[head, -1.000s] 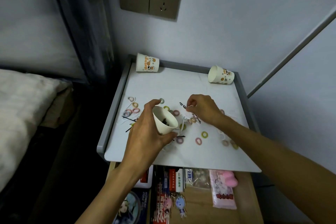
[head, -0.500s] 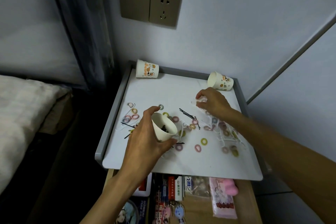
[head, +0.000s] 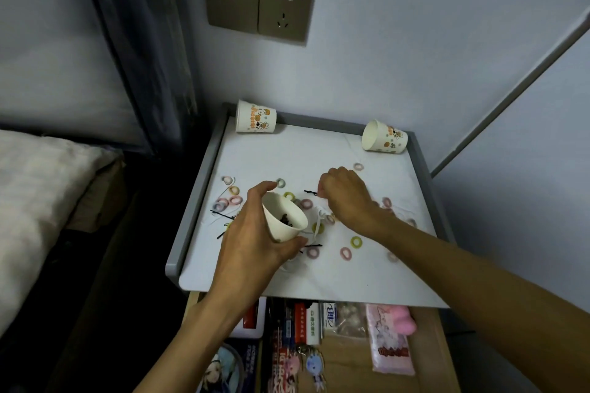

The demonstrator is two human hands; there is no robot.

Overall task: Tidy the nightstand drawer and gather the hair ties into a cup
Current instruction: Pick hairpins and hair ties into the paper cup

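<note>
Near frame centre, steady the tilted cup point(head: 284, 217) gripped by the left hand point(head: 252, 249); bring the right hand point(head: 344, 198), fingers curled down, catch unclear, over its mouth; then collect hair ties point(head: 355, 242) scattered mid-frame on the nightstand top point(head: 319, 150).

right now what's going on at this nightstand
A person is sorting small things on the nightstand top. The left hand grips a paper cup, tilted, with dark pieces inside. The right hand, fingers curled, seems to pinch a black hairpin beside it. Coloured hair ties and more pins lie scattered on the top. Two other cups lie on their sides at the back, and the drawer below stands open.
</note>
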